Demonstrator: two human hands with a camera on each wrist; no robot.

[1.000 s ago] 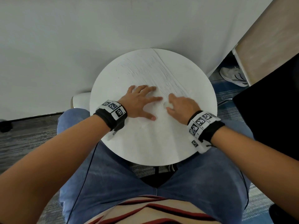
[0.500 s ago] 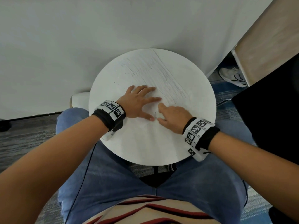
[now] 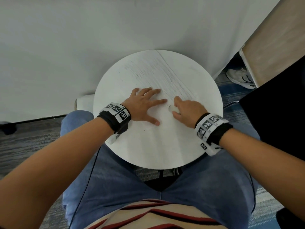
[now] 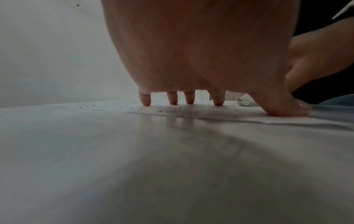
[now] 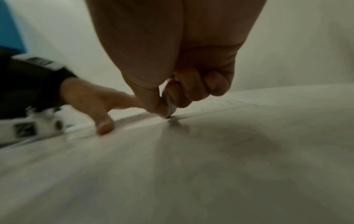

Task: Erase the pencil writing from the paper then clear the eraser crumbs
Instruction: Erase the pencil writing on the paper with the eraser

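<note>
A white sheet of paper (image 3: 153, 75) with faint pencil strokes lies on the round white table (image 3: 165, 149). My left hand (image 3: 145, 104) presses flat on the paper with fingers spread. My right hand (image 3: 186, 109) pinches a small white eraser (image 3: 171, 108) between thumb and fingers, its tip on the paper just right of the left index finger. In the right wrist view the eraser (image 5: 168, 103) shows as a thin grey wedge touching the sheet. Dark eraser crumbs (image 4: 114, 105) are scattered on the paper near the left fingertips (image 4: 146, 100).
The table stands against a white wall (image 3: 82, 38). My knees in blue jeans (image 3: 115, 187) sit under its near edge. A white shoe (image 3: 241, 78) and a wooden panel (image 3: 272, 47) lie to the right, with a black surface (image 3: 280, 113) beside my right arm.
My right hand with the eraser slid toward me and left, then back away and right, rubbing the paper. My left hand stayed pressed in place.
</note>
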